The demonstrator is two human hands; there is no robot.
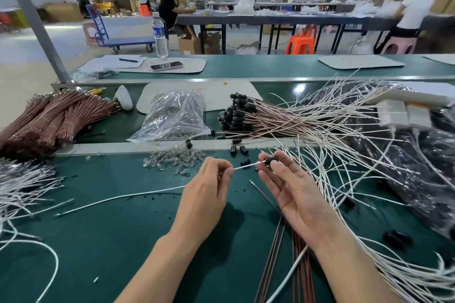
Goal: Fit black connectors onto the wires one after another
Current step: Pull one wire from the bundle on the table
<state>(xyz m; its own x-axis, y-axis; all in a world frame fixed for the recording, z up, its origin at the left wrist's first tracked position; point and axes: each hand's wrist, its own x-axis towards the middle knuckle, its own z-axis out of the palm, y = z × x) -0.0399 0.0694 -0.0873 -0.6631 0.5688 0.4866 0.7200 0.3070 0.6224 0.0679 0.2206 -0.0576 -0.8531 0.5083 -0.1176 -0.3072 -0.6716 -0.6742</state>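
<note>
My left hand (208, 186) pinches a white wire (246, 166) near its end. My right hand (290, 187) holds a black connector (270, 160) between thumb and fingertips, and the wire's tip meets the connector. Loose black connectors (238, 149) lie on the green mat just beyond my hands. A pile of wires fitted with black connectors (237, 115) lies further back. Loose white wires (344, 162) fan out at the right. Brown wires (283, 253) run under my right wrist.
A clear bag of small parts (172, 115) and a heap of clear pieces (177, 158) lie ahead. Bundled brown wires (54, 120) are at the left, white wires (22, 184) below them. A black plastic bag (406, 167) lies right. People work at far tables.
</note>
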